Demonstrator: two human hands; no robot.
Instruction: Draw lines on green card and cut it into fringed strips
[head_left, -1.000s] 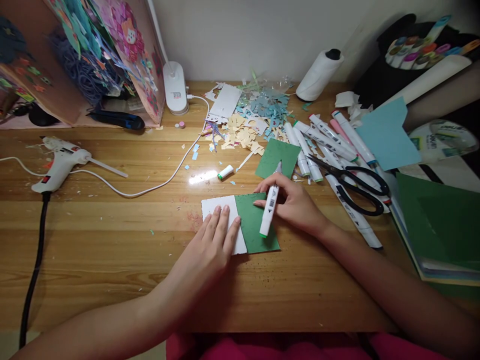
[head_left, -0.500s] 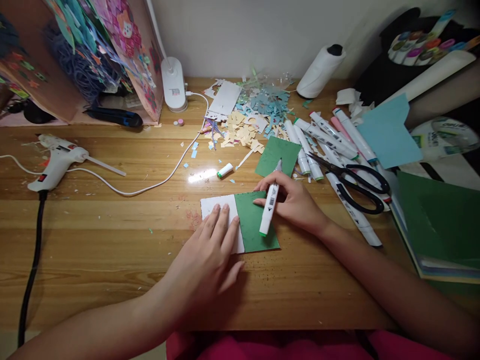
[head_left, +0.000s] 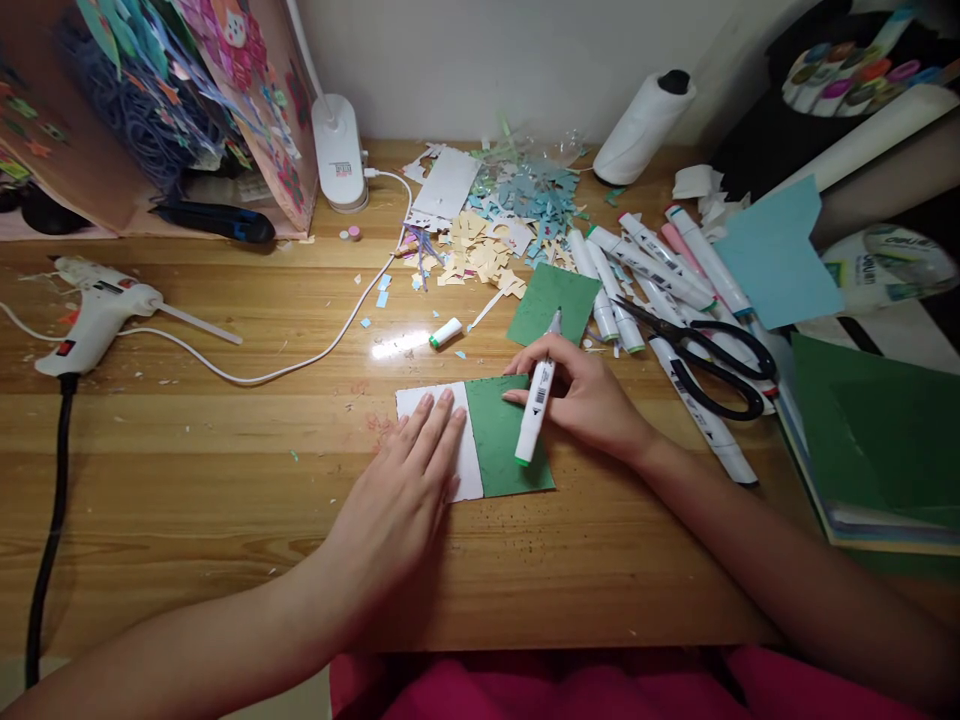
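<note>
My left hand (head_left: 397, 475) lies with fingers stretched out over a white panel (head_left: 469, 460), partly covering it. Joined or butted to that panel's right side is a green panel (head_left: 501, 450); I cannot tell whether they are one piece. My right hand (head_left: 596, 400) grips a white marker (head_left: 534, 420), its tip pointing away from me and its green end towards me over the green panel. Some fingers of this hand touch the green panel's far edge. Beyond it lies a separate green square (head_left: 574, 300). A white cap with a green rim (head_left: 445, 333) rests on the table nearby.
Black-handled scissors (head_left: 720, 370) lie on several markers (head_left: 652, 270) at the right. Paper scraps (head_left: 487, 250) are heaped at the back. A glue gun (head_left: 97, 305) and a white cable (head_left: 300, 375) are on the left. Green sheets (head_left: 877, 440) are stacked at the right edge.
The whole view has shifted slightly. My left thumb, spread out before, is now drawn in beside the hand. My right hand keeps its hold on the marker.
</note>
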